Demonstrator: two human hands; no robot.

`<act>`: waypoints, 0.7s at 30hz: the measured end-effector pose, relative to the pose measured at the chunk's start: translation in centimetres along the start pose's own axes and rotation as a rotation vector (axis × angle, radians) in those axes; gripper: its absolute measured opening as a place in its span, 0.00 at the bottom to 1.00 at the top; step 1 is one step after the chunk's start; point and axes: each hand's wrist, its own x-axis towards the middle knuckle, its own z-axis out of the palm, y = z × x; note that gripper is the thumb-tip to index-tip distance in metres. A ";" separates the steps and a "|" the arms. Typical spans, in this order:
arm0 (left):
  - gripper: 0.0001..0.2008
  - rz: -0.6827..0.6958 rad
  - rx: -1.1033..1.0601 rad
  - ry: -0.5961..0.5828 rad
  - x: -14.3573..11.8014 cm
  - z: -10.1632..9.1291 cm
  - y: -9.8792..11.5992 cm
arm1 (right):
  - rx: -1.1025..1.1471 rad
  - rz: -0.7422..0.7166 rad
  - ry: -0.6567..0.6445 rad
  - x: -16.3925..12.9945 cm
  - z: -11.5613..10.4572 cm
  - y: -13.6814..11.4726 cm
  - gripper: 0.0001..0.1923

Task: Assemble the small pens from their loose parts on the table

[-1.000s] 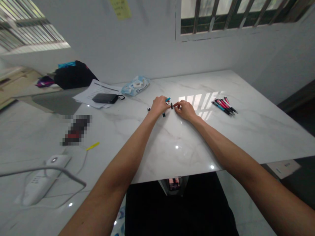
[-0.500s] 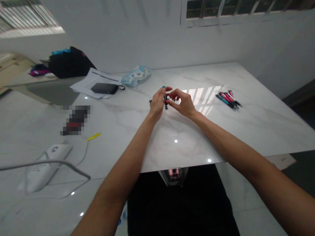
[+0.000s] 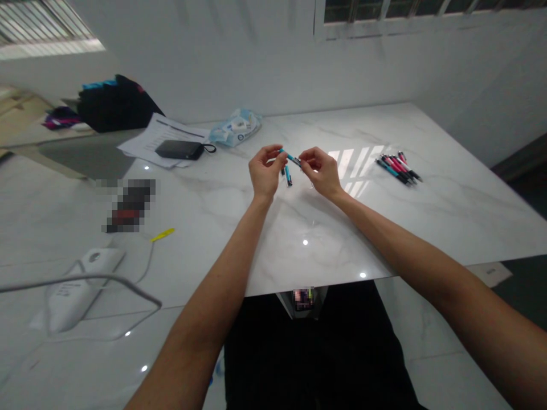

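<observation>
up close, from the head view, both hands are raised just above the marble table, meeting in the middle. the left hand is closed in a pinch on one end of a teal pen barrel, thumb and forefinger tight on it, and a second teal piece hangs just below its fingers, seemingly held by the same hand, though how is hard to make out. the right hand is closed too, fingertips pinching the barrel's other, darker end, so the barrel bridges the gap between the two hands, tilted slightly down toward the right one.

these parts look like thin hard plastic: very light, stiff, smooth and a bit slippery, easy to drop or let roll. i'd judge a fingertip pinch near the ends, as now, the sensible hold; squeezing hard looks unnecessary, and any small inner piece could spring loose.

to the right of the right hand, well apart, lies a bunch of pens. beyond the left hand sit a wipes pack and a black pouch on papers; print shows on the pack and papers, but none of it is readable.
</observation>
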 end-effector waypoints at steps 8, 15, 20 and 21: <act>0.18 -0.197 -0.117 -0.154 -1.1 0.7 -0.8 | 0.287 0.207 0.116 2.3 -1.7 3.3 0.28; 0.16 -0.266 -0.126 -0.262 -2.0 1.2 -0.9 | 0.337 0.230 0.114 3.1 -3.0 3.0 0.26; 0.15 -0.276 -0.113 -0.230 -1.7 1.2 -1.1 | 0.335 0.221 0.120 3.4 -3.6 2.9 0.24; 0.14 -0.275 -0.126 -0.231 -1.7 1.3 -1.1 | 0.343 0.220 0.119 3.4 -3.7 3.0 0.24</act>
